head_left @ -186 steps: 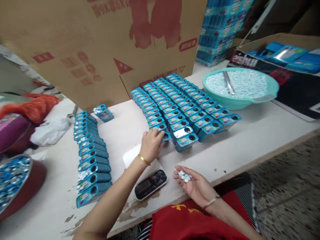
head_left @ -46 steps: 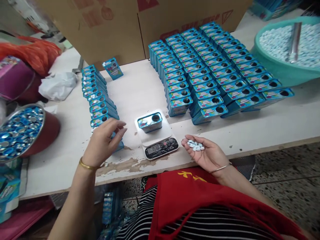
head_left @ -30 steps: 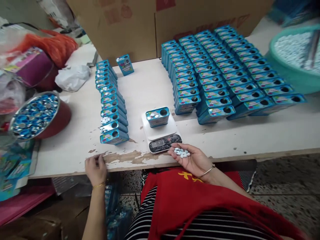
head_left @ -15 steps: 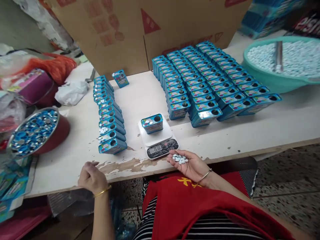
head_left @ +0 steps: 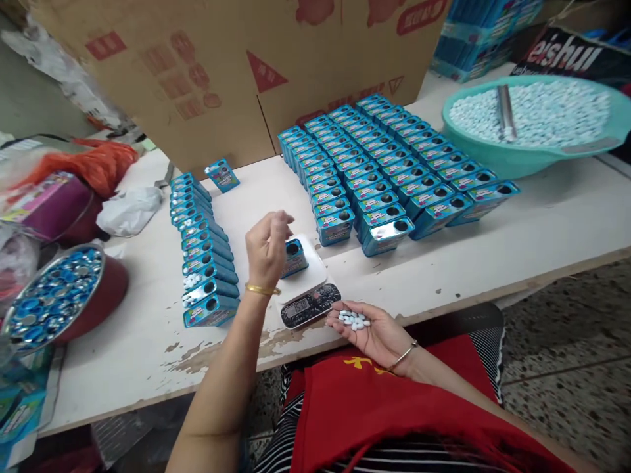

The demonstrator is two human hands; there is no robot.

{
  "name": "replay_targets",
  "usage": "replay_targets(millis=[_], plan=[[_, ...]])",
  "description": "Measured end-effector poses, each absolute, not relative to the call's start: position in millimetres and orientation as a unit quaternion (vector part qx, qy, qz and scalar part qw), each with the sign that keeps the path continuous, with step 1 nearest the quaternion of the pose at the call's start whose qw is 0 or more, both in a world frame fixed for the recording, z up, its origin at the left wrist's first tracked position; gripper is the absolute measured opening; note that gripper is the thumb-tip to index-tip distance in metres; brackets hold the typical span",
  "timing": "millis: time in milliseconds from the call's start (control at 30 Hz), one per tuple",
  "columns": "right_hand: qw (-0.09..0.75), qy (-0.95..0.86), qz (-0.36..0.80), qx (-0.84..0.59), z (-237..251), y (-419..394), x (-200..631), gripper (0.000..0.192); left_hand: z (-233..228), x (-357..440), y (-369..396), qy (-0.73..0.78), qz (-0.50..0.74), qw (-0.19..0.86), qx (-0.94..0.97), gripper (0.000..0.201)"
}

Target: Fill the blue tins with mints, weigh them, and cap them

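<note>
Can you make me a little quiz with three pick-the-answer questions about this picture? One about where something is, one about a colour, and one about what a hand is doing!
1. Where is the tin next to the left hand?
A. on the scale
B. in the basin
C. on the floor

2. What colour is the basin of tablets?
A. red
B. yellow
C. teal green

3. How is the right hand?
A. palm up, holding tablets
C. closed in a fist
B. flat on the table

Answers: 1 A, the tin stands on the white scale. 2 C, its rim and wall are teal green. 3 A, pale tablets lie in the open palm.
</note>
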State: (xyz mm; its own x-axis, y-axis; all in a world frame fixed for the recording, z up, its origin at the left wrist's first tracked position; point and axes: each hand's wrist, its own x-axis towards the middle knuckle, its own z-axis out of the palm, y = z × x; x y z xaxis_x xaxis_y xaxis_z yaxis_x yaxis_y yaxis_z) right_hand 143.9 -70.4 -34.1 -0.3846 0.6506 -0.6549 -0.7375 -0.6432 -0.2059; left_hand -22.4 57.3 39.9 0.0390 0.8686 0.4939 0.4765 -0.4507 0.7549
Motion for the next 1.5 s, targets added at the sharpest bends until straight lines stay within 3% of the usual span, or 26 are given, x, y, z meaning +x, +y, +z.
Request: replay_targets(millis=[100, 200, 400, 633, 733, 833, 967, 1167, 1500], plan=[[0.412, 0.061, 0.838, -0.351, -35.7, -67.5, 147.9, 0.018, 37.3, -49.4, 38.4, 0.521, 0.477, 0.089, 0.703, 0.039], [0.405, 0.063, 0.846, -0.341, -37.7, -64.3, 149.6, 0.015, 25.9, -73.3, 12.3, 0.534, 0.382, -0.025, 0.754, 0.033], [0.391, 0.068, 0.85, -0.347, -38.3, -60.2, 147.8, 0.017, -1.2, -69.7, -6.8, 0.516, 0.25, -0.084, 0.815, 0.043], [0.399, 0.061, 0.857, -0.32, -38.9, -60.7, 150.9, 0.018, 15.0, -36.5, 14.2, 0.496, 0.278, -0.061, 0.821, 0.041], [0.398, 0.06, 0.862, -0.309, -38.0, -63.3, 155.4, 0.024, 18.3, -21.8, -7.1, 0.466, 0.3, 0.011, 0.832, 0.035], [0.402, 0.061, 0.866, -0.293, -38.5, -70.2, 162.5, 0.025, 8.6, -0.9, -42.5, 0.407, 0.207, 0.124, 0.881, 0.023], [0.373, 0.063, 0.878, -0.292, -41.8, -82.8, 173.6, 0.019, -11.1, 22.5, -75.3, 0.395, 0.12, 0.182, 0.892, 0.017], [0.375, 0.067, 0.87, -0.313, -48.5, -91.8, 179.7, 0.007, -19.7, 28.4, -81.1, 0.378, 0.127, 0.167, 0.902, 0.02], [0.379, 0.086, 0.863, -0.322, -49.7, -92.8, 176.1, 0.002, -19.5, 26.5, -85.9, 0.381, 0.148, 0.15, 0.9, 0.018]])
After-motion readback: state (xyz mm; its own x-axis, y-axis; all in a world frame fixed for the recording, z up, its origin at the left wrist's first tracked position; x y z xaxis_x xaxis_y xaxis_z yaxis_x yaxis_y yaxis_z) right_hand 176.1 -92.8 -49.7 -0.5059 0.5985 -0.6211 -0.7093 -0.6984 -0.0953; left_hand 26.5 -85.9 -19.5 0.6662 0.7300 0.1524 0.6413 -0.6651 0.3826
